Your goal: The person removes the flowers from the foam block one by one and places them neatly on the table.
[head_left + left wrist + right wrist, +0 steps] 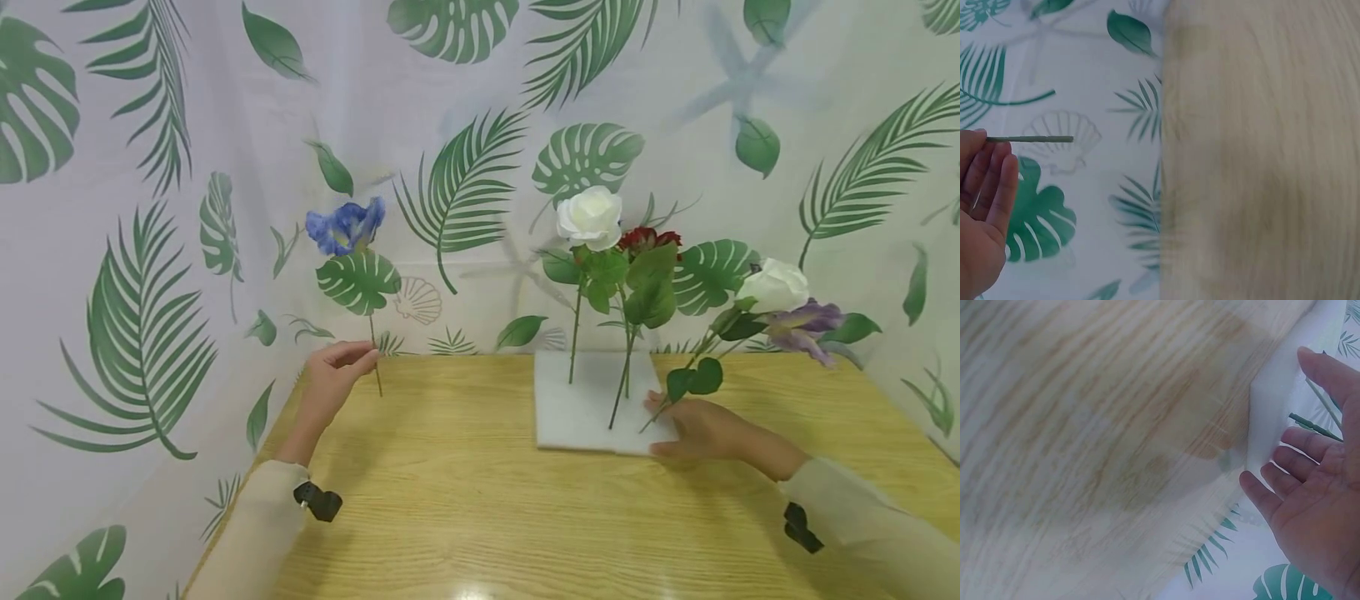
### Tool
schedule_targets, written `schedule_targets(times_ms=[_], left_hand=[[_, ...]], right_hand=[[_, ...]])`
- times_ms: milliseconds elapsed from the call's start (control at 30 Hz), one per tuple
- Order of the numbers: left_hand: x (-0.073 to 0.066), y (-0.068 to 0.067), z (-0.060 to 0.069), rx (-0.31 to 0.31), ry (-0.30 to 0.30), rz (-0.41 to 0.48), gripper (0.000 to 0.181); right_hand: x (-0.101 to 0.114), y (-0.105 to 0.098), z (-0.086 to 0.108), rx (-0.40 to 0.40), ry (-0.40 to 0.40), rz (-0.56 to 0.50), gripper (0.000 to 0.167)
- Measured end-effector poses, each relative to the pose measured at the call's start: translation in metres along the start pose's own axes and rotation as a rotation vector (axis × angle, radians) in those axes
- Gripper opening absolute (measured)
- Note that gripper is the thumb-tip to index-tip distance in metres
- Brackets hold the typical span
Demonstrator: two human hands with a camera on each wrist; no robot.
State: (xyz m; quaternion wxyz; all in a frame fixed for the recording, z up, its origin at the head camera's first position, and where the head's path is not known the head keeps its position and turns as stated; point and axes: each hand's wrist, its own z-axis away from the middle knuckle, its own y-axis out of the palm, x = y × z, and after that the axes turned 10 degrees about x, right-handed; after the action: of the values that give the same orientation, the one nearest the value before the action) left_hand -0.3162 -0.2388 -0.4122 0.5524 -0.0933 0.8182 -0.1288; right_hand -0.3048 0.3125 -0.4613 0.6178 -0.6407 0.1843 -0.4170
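Pinching a slender green stem [1032,139] between thumb and fingers, the left hand [335,379] held a blue flower [345,227] upright at the far left of the table [465,500], its ruffled petals marked with yellow near the centre and the cut end of the stem projecting below the grasp. The right hand [701,429] rested against the right edge of a white foam block [566,417], its fingers loosely extended and spread rather than clenched. That block, flat and rectangular, lay at the far side of the table, right of the middle, with several stems rising from its top. A full white rose [590,218] stood toward its left, a dark red flower [648,239] just beside it and partly hidden by green leaves [651,287], while a second white rose [774,287] and a drooping purple flower [804,327] leaned to the right. Behind everything hung a pale cloth [352,83] printed with green foliage and shell outlines.
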Motion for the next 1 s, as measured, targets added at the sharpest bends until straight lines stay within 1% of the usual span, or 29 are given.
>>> schedule_targets(times_ms=[133,267,367,533,700,867,1000], left_hand=[[0.01,-0.016,0.01,-0.024,-0.068,-0.104,0.024],[0.018,-0.03,0.02,-0.013,-0.132,-0.222,0.023],[0.023,-0.04,0.027,0.004,-0.182,-0.278,0.024],[0.031,-0.056,0.037,0.003,-0.251,-0.317,0.025],[0.039,-0.07,0.047,0.011,-0.307,-0.36,0.028],[0.042,-0.078,0.056,0.052,-0.321,-0.385,0.029],[0.045,-0.083,0.06,0.069,-0.364,-0.398,0.027]], right_hand=[[0.001,0.0,-0.001,0.003,0.005,0.003,0.072],[0.002,0.0,-0.002,0.024,0.016,-0.007,0.075],[0.002,-0.001,-0.002,0.032,0.019,-0.012,0.076],[0.002,-0.001,-0.003,0.023,0.017,0.003,0.074],[0.0,0.0,-0.004,0.042,0.024,0.022,0.076],[0.0,-0.001,-0.005,0.055,0.026,0.024,0.076],[0.002,-0.002,-0.005,0.059,0.03,0.016,0.076]])
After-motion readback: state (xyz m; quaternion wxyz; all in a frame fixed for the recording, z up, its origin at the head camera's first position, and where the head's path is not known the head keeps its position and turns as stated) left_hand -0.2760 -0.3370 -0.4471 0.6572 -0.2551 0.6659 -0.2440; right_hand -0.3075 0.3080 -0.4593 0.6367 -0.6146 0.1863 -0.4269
